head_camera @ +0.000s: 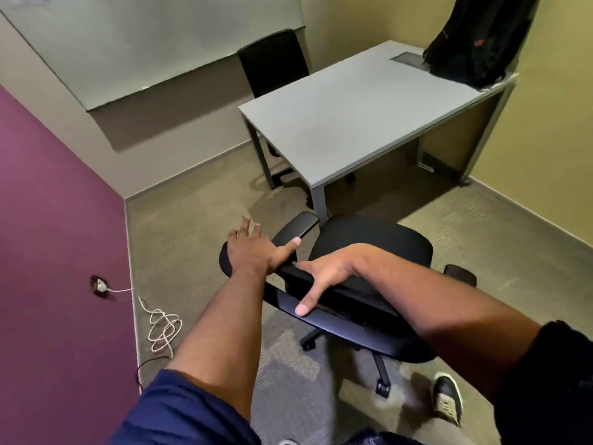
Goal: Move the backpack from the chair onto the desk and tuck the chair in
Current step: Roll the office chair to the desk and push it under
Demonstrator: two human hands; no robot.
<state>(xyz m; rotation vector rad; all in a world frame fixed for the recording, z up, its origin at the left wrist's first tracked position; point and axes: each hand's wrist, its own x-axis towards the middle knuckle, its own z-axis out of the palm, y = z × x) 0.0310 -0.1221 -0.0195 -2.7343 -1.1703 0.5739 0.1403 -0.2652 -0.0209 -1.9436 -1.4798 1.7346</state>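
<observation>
Backpack [478, 43] already upright on desk [353, 114], far corner. Castored chair [369, 248] short of desk: light, rolls freely. Right hand [324, 277] gripping backrest top; left hand [253, 248] open, apparently resting on armrest [293, 231].

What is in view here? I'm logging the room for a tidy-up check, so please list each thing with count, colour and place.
backpack: 1, black, upright at the desk's far right corner
desk: 1, grey, against the yellow wall
near chair: 1, black, on the carpet short of the desk, seat bare
far chair: 1, black, behind the desk
cable: 1, white, coiled on the floor by the purple wall
whiteboard: 1, pale, on the far wall
shoe: 1, dark, lower right
left hand: open, at the chair back's left edge
right hand: fingers draped over the chair back
</observation>
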